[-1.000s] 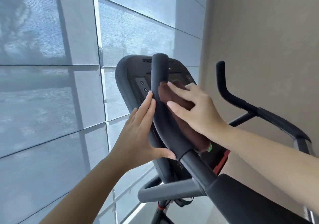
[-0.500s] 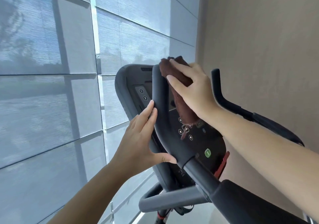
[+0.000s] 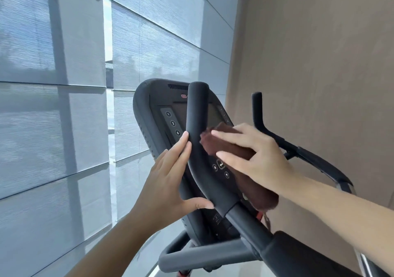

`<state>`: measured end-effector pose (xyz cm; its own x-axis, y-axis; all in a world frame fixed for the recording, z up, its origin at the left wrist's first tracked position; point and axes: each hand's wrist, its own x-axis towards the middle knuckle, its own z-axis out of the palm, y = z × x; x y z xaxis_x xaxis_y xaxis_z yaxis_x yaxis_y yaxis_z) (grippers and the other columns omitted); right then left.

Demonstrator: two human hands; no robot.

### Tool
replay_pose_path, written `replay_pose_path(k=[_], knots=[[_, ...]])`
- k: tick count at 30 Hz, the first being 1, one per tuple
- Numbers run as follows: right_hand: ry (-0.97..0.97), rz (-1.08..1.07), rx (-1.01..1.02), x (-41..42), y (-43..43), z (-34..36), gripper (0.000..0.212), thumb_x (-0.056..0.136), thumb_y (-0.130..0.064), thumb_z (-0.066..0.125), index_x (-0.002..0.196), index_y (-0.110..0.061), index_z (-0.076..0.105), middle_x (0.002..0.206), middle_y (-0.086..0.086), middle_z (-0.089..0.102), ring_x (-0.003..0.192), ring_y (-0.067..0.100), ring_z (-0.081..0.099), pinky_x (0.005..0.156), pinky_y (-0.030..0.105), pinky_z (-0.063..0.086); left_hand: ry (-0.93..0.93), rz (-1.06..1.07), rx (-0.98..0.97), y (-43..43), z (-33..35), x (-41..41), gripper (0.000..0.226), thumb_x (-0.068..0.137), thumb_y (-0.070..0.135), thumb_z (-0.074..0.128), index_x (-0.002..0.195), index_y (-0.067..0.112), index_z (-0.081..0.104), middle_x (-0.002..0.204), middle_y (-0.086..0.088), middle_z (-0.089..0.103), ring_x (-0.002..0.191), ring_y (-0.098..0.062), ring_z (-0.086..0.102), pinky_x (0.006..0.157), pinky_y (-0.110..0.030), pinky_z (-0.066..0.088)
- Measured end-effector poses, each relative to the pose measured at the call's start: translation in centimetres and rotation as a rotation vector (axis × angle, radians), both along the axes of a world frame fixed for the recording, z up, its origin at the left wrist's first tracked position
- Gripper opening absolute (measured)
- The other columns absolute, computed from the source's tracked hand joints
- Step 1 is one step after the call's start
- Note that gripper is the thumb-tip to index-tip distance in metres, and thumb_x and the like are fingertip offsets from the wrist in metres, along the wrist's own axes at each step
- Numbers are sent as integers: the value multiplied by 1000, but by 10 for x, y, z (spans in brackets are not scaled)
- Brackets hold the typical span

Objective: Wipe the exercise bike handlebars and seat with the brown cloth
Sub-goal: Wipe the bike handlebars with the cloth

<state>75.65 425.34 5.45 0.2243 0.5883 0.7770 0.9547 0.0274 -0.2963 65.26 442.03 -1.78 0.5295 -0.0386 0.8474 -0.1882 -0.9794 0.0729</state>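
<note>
The exercise bike's left handlebar (image 3: pixel 197 114) is a black padded grip curving upward in the middle of the view. My left hand (image 3: pixel 168 182) rests flat against its left side, fingers straight, thumb under the grip's lower end. My right hand (image 3: pixel 253 159) presses the folded brown cloth (image 3: pixel 226 144) against the grip's right side, about halfway up; the cloth's tail hangs below my wrist. The right handlebar (image 3: pixel 258 110) stands bare further right. The seat is out of view.
The bike's black console (image 3: pixel 170 118) with numbered buttons sits just behind the left grip. A grey crossbar (image 3: pixel 204 255) runs below. Shaded window panels (image 3: pixel 64 106) fill the left side, and a beige wall (image 3: pixel 319 63) stands close on the right.
My right hand has slid the cloth down from the top of the left grip to its middle. My left hand has stayed against the grip's left side.
</note>
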Motion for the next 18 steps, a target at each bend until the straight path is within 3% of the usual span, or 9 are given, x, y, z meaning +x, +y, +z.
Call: replay_pose_path(k=[3, 6, 8, 13, 16, 18], knots=[[108, -102, 312, -5, 39, 16, 39, 81, -18, 67, 119, -26, 58, 102, 3, 57, 94, 6, 57, 88, 9, 38, -9, -29, 20, 9, -3, 3, 98, 69, 65, 56, 137, 0, 31, 148, -12, 25, 135, -16, 26, 97, -58, 39], [151, -163, 361, -12, 57, 18, 40, 81, -18, 67, 119, -26, 58, 100, 3, 56, 92, 2, 55, 86, 6, 36, -43, -91, 45, 21, -5, 8, 93, 72, 63, 56, 138, 3, 31, 148, -11, 27, 134, -15, 28, 97, -57, 39], [128, -207, 255, -18, 48, 16, 41, 79, -23, 68, 118, -33, 58, 97, 3, 57, 87, 0, 54, 82, 4, 35, -72, -158, 34, 25, -7, 12, 90, 73, 61, 58, 137, 2, 33, 147, -13, 29, 134, -16, 30, 99, -53, 38], [92, -325, -319, -46, -1, -4, 40, 74, -25, 70, 108, -45, 61, 94, -5, 60, 88, -1, 55, 80, 4, 36, -135, -282, 22, 36, -2, 18, 80, 75, 54, 60, 130, 0, 41, 141, -14, 37, 126, -17, 39, 102, -33, 34], [142, -393, -405, -61, -29, -8, 41, 74, -19, 72, 105, -45, 64, 100, -4, 63, 93, 7, 59, 87, 22, 44, -146, -323, 98, 51, 3, 22, 73, 78, 52, 57, 128, 1, 46, 140, -11, 38, 118, -18, 45, 98, -29, 33], [100, -466, -419, -70, -33, -6, 41, 73, -18, 74, 104, -43, 66, 99, -7, 64, 93, 9, 60, 87, 27, 45, -136, -347, 146, 63, 2, 25, 71, 80, 53, 54, 128, 0, 48, 140, -10, 38, 115, -18, 47, 98, -30, 33]])
